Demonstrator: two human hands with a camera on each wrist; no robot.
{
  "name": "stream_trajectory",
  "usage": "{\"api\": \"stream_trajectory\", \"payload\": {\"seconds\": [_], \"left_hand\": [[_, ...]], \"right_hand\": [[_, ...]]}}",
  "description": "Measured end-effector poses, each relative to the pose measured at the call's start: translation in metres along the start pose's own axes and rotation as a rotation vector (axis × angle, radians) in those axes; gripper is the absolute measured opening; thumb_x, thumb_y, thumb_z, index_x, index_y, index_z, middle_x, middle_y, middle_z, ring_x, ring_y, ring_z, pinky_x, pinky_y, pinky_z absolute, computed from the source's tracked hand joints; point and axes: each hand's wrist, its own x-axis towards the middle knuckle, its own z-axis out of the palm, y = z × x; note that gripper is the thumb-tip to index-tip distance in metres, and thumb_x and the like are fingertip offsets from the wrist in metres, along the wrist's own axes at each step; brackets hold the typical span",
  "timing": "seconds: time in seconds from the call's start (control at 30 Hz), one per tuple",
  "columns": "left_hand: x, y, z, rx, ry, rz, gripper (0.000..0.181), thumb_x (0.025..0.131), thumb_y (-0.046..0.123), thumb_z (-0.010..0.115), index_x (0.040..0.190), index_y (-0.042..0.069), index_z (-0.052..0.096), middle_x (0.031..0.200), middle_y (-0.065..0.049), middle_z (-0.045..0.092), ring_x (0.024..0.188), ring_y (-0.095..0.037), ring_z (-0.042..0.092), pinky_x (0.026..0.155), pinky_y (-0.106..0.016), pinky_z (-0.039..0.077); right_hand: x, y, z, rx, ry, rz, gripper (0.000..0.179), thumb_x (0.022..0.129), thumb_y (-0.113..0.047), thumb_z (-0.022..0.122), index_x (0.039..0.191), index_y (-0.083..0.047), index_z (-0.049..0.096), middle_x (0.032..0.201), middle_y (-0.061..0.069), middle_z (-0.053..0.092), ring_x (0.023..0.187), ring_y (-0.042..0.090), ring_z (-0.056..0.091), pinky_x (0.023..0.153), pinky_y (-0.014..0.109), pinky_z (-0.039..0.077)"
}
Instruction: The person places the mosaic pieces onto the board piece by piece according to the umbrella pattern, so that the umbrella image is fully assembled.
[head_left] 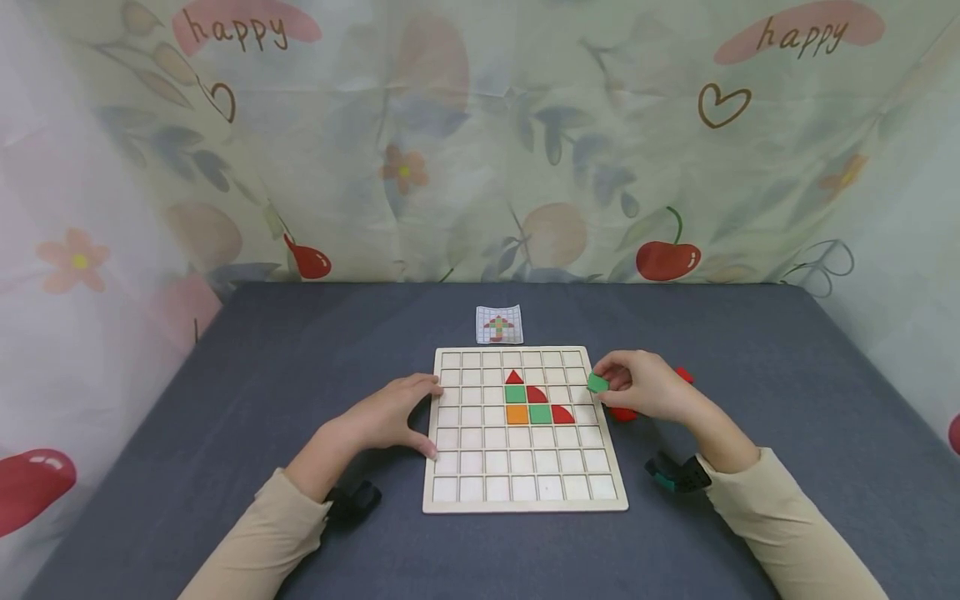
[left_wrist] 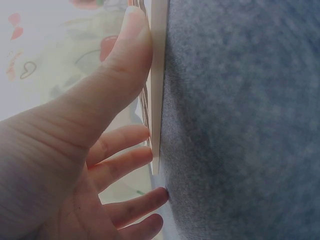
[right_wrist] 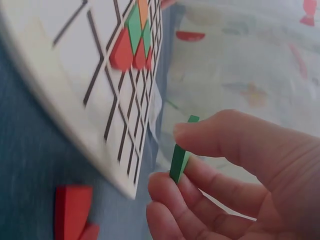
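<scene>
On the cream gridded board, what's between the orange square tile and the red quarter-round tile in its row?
A green square tile sits between the orange square tile and the red quarter-round tile; the head view shows it.

The right hand (head_left: 643, 385) covers part of the thin green block (head_left: 597, 383) and partly hides the flat red pieces (head_left: 623, 414), whose full outlines cannot be told. Cells on the small white printed card (head_left: 499, 325) are too tiny to read singly. The left wrist view cuts off the pale gridded board (left_wrist: 157, 90) at the top. Both beige sleeves (head_left: 798, 521) run off the bottom edge.
</scene>
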Motion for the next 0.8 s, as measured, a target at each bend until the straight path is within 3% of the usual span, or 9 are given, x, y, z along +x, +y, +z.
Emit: {"api": "stream_trajectory", "payload": {"seconds": [0.23,0.8], "left_hand": [[0.000,-0.001,0.000,0.000,0.001,0.005,0.088,0.066,0.044,0.081,0.136,0.005,0.045,0.147,-0.015,0.037,0.135,-0.034,0.035,0.110,-0.048,0.032],[0.001,-0.002,0.001,0.008,0.000,0.014,0.089,0.065,0.045,0.081,0.135,0.004,0.045,0.146,-0.015,0.038,0.136,-0.033,0.035,0.110,-0.047,0.032]], "right_hand": [[0.006,-0.014,0.011,0.015,-0.012,-0.046,0.026,0.079,-0.009,0.071,0.101,0.002,0.063,0.089,0.011,0.067,0.077,0.013,0.060,0.066,0.022,0.050],[0.018,-0.038,0.033,0.070,-0.080,-0.066,0.025,0.079,-0.008,0.070,0.103,0.000,0.065,0.096,0.010,0.067,0.081,0.014,0.060,0.072,0.027,0.054]]}}
